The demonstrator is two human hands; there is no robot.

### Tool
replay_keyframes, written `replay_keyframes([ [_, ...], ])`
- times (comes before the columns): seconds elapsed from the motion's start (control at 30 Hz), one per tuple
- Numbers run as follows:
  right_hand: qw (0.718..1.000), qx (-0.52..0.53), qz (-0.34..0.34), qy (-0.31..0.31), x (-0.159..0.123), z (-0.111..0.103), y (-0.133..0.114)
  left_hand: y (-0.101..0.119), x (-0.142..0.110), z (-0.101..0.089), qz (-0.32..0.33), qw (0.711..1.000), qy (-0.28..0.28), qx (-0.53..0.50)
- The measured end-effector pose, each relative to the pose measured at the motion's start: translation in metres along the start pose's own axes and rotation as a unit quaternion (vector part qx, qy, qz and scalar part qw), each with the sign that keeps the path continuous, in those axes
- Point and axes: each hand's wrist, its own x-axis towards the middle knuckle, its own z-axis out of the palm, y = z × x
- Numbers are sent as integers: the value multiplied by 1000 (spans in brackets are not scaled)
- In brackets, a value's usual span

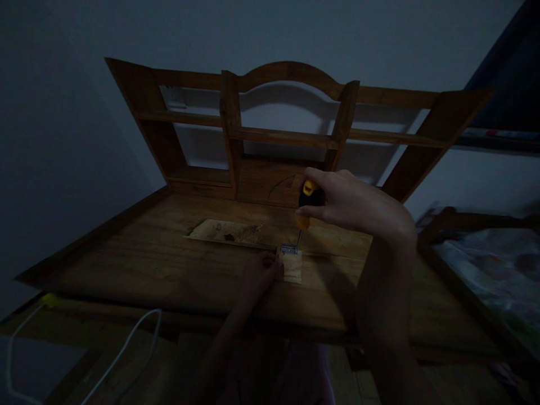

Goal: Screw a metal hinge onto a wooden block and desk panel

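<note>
Yellow-and-black screwdriver [311,198] gripped in the right hand [352,202], shaft down to the metal hinge [289,248] at the 12 o'clock edge of a small wood block [292,269] on the desk [126,253]. Left hand [256,277] at the block's 9 o'clock side, fingers curled; too dim to tell if it pinches. Step looks like screwing the hinge; next move calls for an upright shaft and a steady block.
</note>
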Motion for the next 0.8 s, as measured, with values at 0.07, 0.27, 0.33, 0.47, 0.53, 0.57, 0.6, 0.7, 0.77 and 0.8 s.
replay_keyframes([
  [0.07, 1000, 0, -2, 4, 0, 1, 0, 0, 0, 0, 2, 1000, -6, -2],
  [0.27, 999, -12, 18, 38, 5, 7, -3, 1, 0, -1, 16, 1000, 4, 16],
  [0.33, 999, -13, 13, 44, 8, 10, -4, 0, 1, -1, 16, 1000, 3, 17],
  [0.47, 997, -29, 37, 69, 13, 16, -8, -4, 2, 1, 5, 1000, -1, -5],
  [0.53, 994, -40, 56, 82, 16, 20, -9, -6, 2, 0, 4, 1000, -2, -10],
  [0.57, 994, -42, 59, 85, 18, 22, -9, -6, 2, 0, 7, 1000, -3, -8],
  [0.6, 994, -38, 54, 87, 20, 23, -8, -5, 1, -1, 13, 1000, -4, -5],
  [0.7, 997, 5, -3, 74, 26, 26, -4, -2, -2, -4, 24, 1000, -8, -7],
  [0.77, 996, 49, -40, 55, 29, 25, -2, 0, -3, -4, 26, 999, -8, -24],
  [0.8, 996, 67, -48, 46, 29, 24, -1, 1, -3, -4, 25, 999, -6, -33],
])
